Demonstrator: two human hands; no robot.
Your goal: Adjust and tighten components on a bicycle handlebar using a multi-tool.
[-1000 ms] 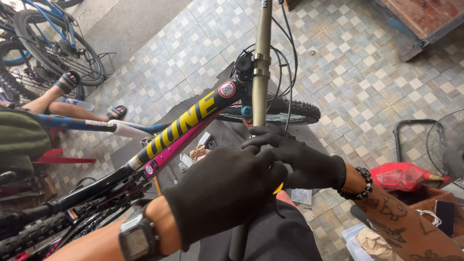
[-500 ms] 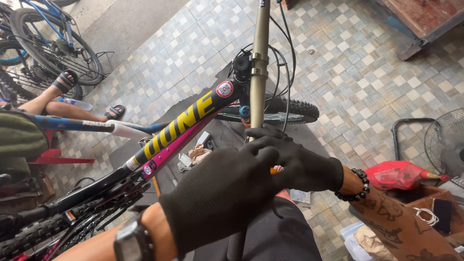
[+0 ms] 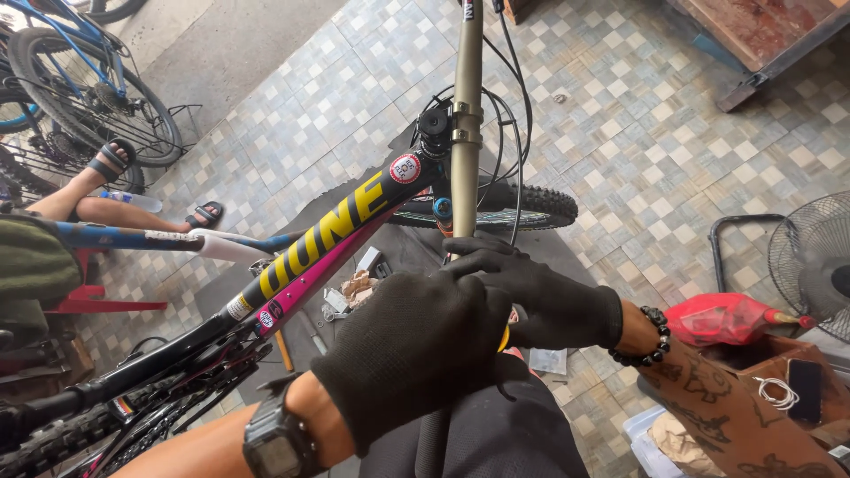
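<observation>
Floor: grey patterned tiles (image 3: 620, 133), dark mat under the bicycle.
Bicycle: black, yellow and pink frame (image 3: 328, 239) slants from lower left to the olive handlebar (image 3: 467, 115).
Left hand (image 3: 416, 350): gloved, curled over the bar's near end.
Right hand (image 3: 540, 296): gloved, closed on the same end.
Containers: blue tub (image 3: 639, 440), lower right, holding crumpled paper; red bag (image 3: 722, 317), contents hidden.

left hand (image 3: 416, 354): gloved, fingers curled | right hand (image 3: 540, 296): gloved, fingers closed, touching left
</observation>
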